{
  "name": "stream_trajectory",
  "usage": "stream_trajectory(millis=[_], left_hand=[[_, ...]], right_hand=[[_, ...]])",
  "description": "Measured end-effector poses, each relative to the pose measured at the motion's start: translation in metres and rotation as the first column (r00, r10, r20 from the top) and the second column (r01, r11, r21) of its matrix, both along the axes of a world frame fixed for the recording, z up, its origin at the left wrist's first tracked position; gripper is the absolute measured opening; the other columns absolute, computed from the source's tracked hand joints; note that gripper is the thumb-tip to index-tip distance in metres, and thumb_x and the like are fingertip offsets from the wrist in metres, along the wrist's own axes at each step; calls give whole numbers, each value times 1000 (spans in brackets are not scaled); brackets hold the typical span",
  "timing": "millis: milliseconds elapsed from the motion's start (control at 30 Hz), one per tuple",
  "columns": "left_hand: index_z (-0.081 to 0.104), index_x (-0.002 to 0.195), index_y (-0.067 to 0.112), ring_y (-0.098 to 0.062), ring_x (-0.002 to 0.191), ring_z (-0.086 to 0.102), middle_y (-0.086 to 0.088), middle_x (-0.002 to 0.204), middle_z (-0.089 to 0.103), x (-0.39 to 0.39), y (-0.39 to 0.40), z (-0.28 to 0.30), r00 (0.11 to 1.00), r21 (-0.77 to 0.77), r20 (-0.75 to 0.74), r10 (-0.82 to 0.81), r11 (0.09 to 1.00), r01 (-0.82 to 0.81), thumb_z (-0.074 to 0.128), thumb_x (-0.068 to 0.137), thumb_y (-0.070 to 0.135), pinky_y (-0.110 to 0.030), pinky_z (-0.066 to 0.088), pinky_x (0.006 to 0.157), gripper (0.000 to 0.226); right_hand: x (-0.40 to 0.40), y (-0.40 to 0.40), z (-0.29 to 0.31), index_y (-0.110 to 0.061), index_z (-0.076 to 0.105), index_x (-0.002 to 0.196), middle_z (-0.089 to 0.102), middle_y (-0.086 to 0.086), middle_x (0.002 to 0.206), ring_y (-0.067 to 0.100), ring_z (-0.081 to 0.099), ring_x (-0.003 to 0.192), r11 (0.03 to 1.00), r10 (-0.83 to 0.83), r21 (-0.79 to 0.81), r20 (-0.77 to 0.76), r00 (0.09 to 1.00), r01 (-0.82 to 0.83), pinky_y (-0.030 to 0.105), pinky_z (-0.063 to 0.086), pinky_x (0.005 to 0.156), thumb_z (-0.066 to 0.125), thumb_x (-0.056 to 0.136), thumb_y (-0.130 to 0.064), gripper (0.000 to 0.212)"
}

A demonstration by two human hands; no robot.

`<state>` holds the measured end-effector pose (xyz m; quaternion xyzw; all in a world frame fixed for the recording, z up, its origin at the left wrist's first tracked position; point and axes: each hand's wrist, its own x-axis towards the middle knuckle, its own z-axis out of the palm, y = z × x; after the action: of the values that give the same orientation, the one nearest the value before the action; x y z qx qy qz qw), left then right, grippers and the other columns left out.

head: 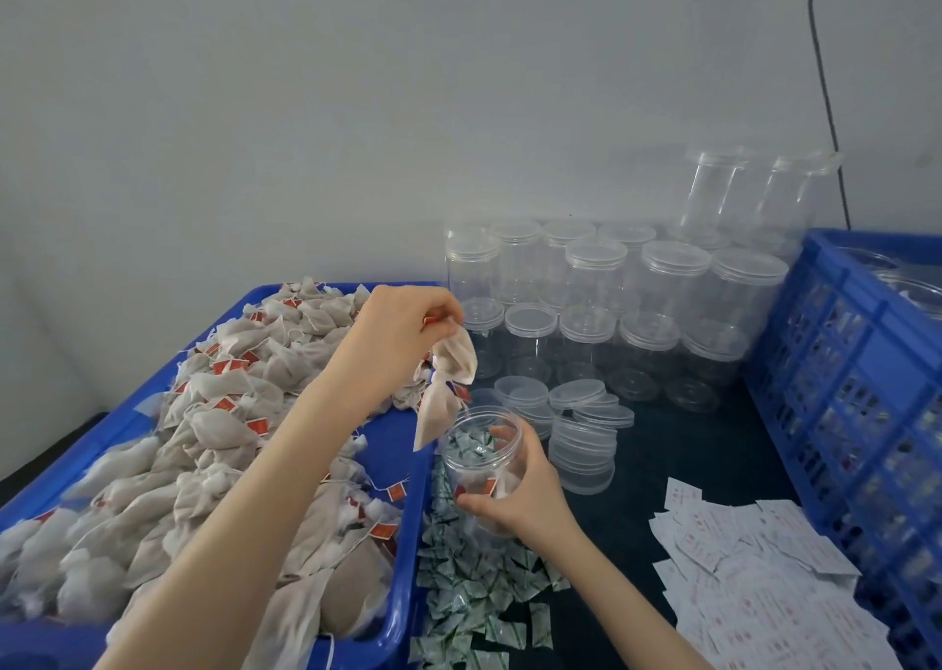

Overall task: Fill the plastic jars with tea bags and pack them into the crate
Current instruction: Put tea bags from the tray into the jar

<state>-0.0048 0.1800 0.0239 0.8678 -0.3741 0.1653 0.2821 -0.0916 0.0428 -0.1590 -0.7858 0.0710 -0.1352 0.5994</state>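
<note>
Two tea bags (448, 389), soft and light, are pinched by their tags in the left hand (402, 333) above the open jar (481, 465), which is gripped around its slippery-looking wall by the right hand (525, 496) near the tray (402, 567).

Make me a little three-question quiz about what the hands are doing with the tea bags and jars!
1. True or false: the left hand dangles tea bags above the open jar.
2. Which hand holds that jar?
3. The loose lids lie: A) inside the blue crate, B) on the dark table, C) in the tea bag tray.

Key: 1 true; 2 the right hand; 3 B.
</note>
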Motion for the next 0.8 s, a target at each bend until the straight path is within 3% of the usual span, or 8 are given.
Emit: stream_trajectory(millis=[67, 200, 300, 367, 433, 567, 700, 800], left_hand=[[74, 90, 11, -15, 78, 60, 6, 77, 65, -5, -2, 7, 1000, -34, -11, -9, 999, 9, 65, 86, 7, -12, 39, 72, 10], [74, 89, 14, -14, 79, 61, 3, 79, 69, -14, -5, 15, 998, -69, -34, -55, 996, 52, 68, 85, 9, -8, 38, 74, 8], [73, 87, 20, 1, 75, 58, 14, 76, 65, -15, -10, 13, 993, -60, -76, -92, 994, 87, 68, 85, 14, -1, 36, 72, 8], [70, 84, 26, 8, 76, 58, 18, 75, 65, -14, -13, 7, 984, -37, -133, -118, 993, 114, 67, 86, 18, -2, 39, 73, 9], [67, 82, 31, 7, 79, 59, 16, 78, 67, -14, -16, -2, 970, -36, -204, -135, 991, 131, 66, 87, 21, -6, 41, 74, 11], [64, 82, 30, 13, 79, 57, 19, 79, 64, -13, -20, -14, 947, -76, -273, -167, 986, 152, 64, 88, 17, 1, 37, 71, 15], [66, 82, 25, 7, 73, 59, 15, 77, 67, -11, -21, -12, 917, -221, -334, -220, 964, 151, 64, 88, 15, -4, 43, 70, 12], [67, 81, 26, 5, 71, 60, 15, 76, 68, -12, -21, -6, 911, -326, -323, -257, 934, 147, 64, 88, 14, -7, 46, 69, 14]], right_hand=[[0, 2, 0, -55, 37, 118, 52, -27, 123, -20, 49, 109, 1000, 13, -3, 0, 1000, -13, 3, 43, 81, 82, 45, -51, 86], [1, 5, -1, -56, 38, 119, 53, -25, 125, -15, 52, 111, 999, 31, 9, 18, 999, -31, 6, 45, 83, 83, 47, -47, 85], [1, 5, 1, -57, 37, 122, 54, -25, 127, -9, 54, 115, 999, 35, 38, 47, 998, -37, 13, 47, 92, 86, 48, -43, 90], [1, 4, 1, -54, 39, 125, 57, -26, 125, -6, 57, 115, 997, 28, 65, 61, 998, -32, 17, 48, 93, 89, 49, -40, 92], [1, 2, 1, -51, 41, 124, 59, -32, 118, -8, 59, 110, 996, 16, 82, 73, 997, -22, 9, 48, 84, 90, 51, -35, 90], [-1, -2, 2, -46, 43, 128, 56, -31, 119, -8, 54, 115, 999, 1, 42, 96, 995, -6, 8, 46, 87, 88, 51, -38, 89], [-2, -4, -4, -56, 40, 125, 53, -28, 122, -6, 54, 116, 999, -8, 42, 86, 996, 4, 13, 48, 88, 88, 51, -39, 90], [-2, -5, -4, -51, 40, 129, 53, -33, 119, -5, 55, 115, 998, 2, 55, 87, 996, -7, 14, 49, 88, 89, 51, -37, 94]])
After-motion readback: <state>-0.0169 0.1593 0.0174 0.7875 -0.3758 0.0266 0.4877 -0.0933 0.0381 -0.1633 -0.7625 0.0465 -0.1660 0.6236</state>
